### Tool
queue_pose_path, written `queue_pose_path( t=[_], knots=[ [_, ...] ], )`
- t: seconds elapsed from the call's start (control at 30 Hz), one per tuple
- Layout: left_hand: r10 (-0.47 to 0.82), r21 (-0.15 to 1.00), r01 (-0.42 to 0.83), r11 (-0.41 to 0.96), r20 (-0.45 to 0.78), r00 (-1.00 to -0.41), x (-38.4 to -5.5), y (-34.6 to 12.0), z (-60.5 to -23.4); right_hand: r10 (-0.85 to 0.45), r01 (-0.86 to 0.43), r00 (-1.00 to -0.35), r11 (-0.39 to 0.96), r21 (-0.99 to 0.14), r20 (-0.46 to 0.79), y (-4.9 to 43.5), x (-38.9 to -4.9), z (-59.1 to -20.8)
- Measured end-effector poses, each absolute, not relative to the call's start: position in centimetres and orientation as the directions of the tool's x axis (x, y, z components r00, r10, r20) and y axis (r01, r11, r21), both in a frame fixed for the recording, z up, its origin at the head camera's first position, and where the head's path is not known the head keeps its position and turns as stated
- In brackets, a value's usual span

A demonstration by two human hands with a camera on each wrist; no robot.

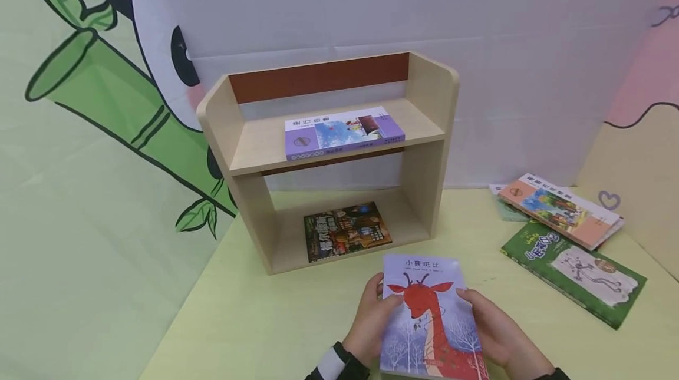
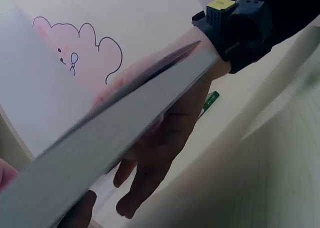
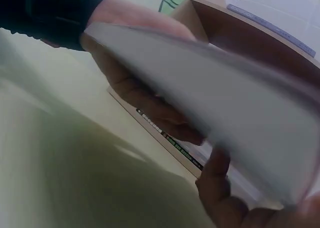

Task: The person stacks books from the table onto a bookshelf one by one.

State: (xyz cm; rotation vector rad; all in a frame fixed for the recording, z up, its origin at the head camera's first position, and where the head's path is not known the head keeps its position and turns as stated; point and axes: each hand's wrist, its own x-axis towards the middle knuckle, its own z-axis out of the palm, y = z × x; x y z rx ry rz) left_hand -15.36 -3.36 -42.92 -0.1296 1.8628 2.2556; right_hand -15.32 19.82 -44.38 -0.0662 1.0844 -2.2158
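Note:
Both hands hold a paperback book (image 1: pixel 419 347) with a red deer on its lilac cover, low in front of the shelf in the head view. The left hand (image 1: pixel 371 324) grips its left edge, thumb on the cover and fingers behind. From the other side, the right hand (image 1: pixel 498 330) grips the right edge, with its thumb at the cover's margin. The book's page edge (image 2: pixel 95 143) crosses the left wrist view at a slant. In the right wrist view, fingers (image 3: pixel 217 183) curl under the book (image 3: pixel 220 98).
A two-tier wooden shelf (image 1: pixel 445 115) stands behind the hands. A purple book (image 1: pixel 339 132) lies flat on its upper tier, a dark book (image 1: pixel 347 230) on the lower. At right on the table (image 1: pixel 233 321), an orange-and-white book (image 1: pixel 559 209) overlaps a green book (image 1: pixel 575 274) and a pale one.

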Motion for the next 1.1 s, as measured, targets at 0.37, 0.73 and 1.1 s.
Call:
queue_pose_path(
  t=[0.37,0.73,1.1],
  knots=[
    [0.155,0.959,-0.180,-0.220,-0.148,-0.977,-14.8,-3.2,-41.3,-0.450,0.348,-0.875,-0.334,-0.876,-0.176,19.2,-14.6,-42.9],
    [0.167,0.913,0.313,0.263,0.277,-0.946,-17.1,-7.1,-39.3,-0.593,-0.042,-0.804,-0.014,-0.999,0.042,20.3,-13.2,-40.6],
    [0.548,0.710,0.521,0.474,0.226,-0.805,-17.1,-8.6,-35.9,-0.733,-0.546,-0.611,0.116,-0.830,0.299,19.3,-13.2,-36.6]
  ],
)
